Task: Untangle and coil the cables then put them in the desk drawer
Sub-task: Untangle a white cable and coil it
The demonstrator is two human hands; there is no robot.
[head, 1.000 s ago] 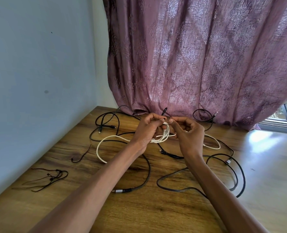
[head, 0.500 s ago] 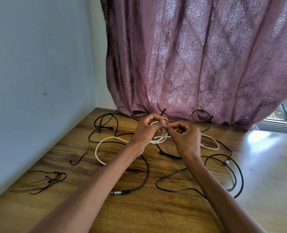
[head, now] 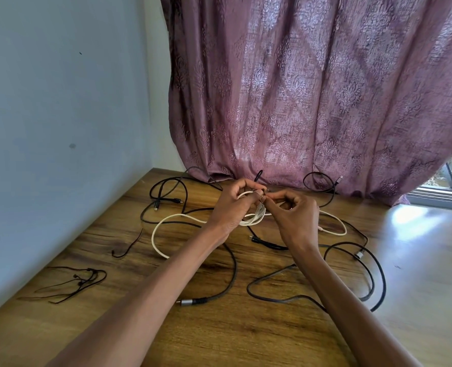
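A white cable [head: 166, 221] lies looped over the wooden desk [head: 219, 335], and part of it is gathered into a small bundle above the desk's middle. My left hand [head: 232, 205] grips that bundle with curled fingers. My right hand [head: 296, 215] is right beside it and pinches the white cable's end at the bundle's top. Several black cables [head: 351, 295] sprawl tangled around and under my hands. One black cable with a silver plug [head: 190, 302] lies near my left forearm. No drawer is in view.
A thin black earphone wire [head: 74, 282] lies at the desk's left near the blue wall [head: 60, 128]. A mauve patterned curtain [head: 312, 96] hangs down to the desk's back edge. A window sill [head: 441, 197] shows at the far right.
Both hands stayed together over the desk's middle. My right hand's fingertips shifted slightly at the top of the white bundle. The loops on the desk barely moved.
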